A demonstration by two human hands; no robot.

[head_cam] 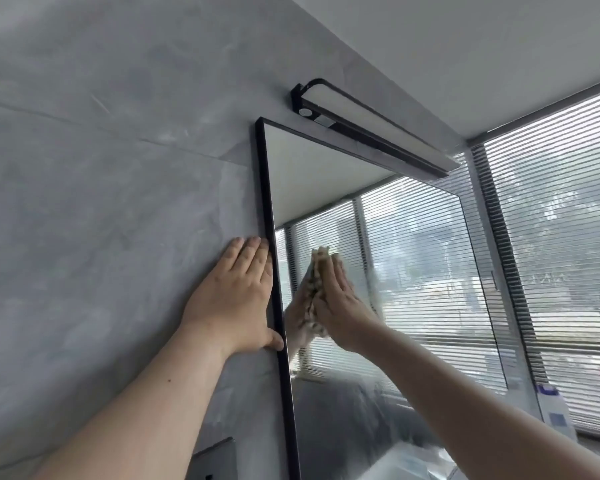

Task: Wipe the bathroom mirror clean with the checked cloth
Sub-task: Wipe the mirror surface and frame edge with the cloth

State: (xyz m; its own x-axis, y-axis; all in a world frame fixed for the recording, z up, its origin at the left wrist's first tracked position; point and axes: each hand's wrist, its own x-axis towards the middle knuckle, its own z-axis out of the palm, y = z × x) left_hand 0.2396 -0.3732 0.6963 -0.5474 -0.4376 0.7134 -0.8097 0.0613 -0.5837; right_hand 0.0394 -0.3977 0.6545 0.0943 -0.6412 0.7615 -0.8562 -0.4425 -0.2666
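A black-framed mirror (413,289) hangs on the grey wall and reflects window blinds and the ceiling. My right hand (340,299) lies flat with straight fingers against the glass near its left side, pressing the checked cloth (315,271) onto it. Only the cloth's brown-and-cream edge shows between the palm and the glass, and its reflection meets it. My left hand (238,296) rests flat on the wall beside the mirror's left frame (270,258), fingers straight, the thumb touching the frame's edge.
A black bar lamp (371,128) juts out above the mirror's top edge. A window with horizontal blinds (555,254) fills the right side. A dark wall socket plate (215,460) sits low left of the mirror. A white and blue bottle (556,414) stands on the sill.
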